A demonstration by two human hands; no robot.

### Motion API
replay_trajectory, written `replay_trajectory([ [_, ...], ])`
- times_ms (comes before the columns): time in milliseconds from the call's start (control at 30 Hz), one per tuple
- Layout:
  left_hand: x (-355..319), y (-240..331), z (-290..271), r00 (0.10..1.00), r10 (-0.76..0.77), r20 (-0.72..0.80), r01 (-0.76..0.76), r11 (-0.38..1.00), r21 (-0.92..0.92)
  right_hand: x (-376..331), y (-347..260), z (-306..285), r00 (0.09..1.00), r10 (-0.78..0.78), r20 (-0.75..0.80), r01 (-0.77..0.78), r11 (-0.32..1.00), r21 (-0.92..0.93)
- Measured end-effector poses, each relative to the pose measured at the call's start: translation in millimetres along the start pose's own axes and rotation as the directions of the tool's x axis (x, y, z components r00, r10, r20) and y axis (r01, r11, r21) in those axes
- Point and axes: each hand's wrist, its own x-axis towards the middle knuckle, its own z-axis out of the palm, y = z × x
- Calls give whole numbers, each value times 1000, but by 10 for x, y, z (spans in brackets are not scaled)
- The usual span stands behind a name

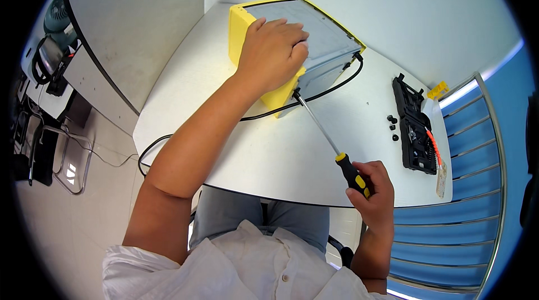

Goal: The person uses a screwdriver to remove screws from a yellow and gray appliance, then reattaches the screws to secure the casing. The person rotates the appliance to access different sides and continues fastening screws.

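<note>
A yellow box-shaped appliance [238, 38] with a grey metal panel [323, 25] stands on the white table. My left hand [275, 53] holds it by the near upper edge, with bent fingers on the panel. In my right hand [375, 190] is a screwdriver [320, 126] with a black and yellow handle, gripped near the table's front edge. Its shaft slants up and left to a small black part [297, 94] at the appliance's near lower corner. Whether the tip sits in a screw cannot be made out. A black power cord [331, 88] leaves the panel side and passes behind my left forearm.
An opened black tool case [415, 131] lies at the right, with small black pieces [392, 122] beside it. An orange flexible shaft [434, 145] and a yellow piece [438, 90] are near it. A metal railing [497, 148] borders the table's right side. A grey partition [135, 25] rises at left.
</note>
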Motion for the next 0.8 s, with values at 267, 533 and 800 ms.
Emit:
replay_trajectory([
  [267,12,3,-4,1000,-20,6,20,1000,-14,90,-36,42,990,-13,-140,-17,978,-208],
  [533,92,39,-109,992,15,124,-28,994,104,113,26,-35,979,-162,-127,136,972,-190],
  [800,121,-10,-124,982,122,141,-149,968,201,124,-48,-2,996,-74,-59,57,967,-246],
])
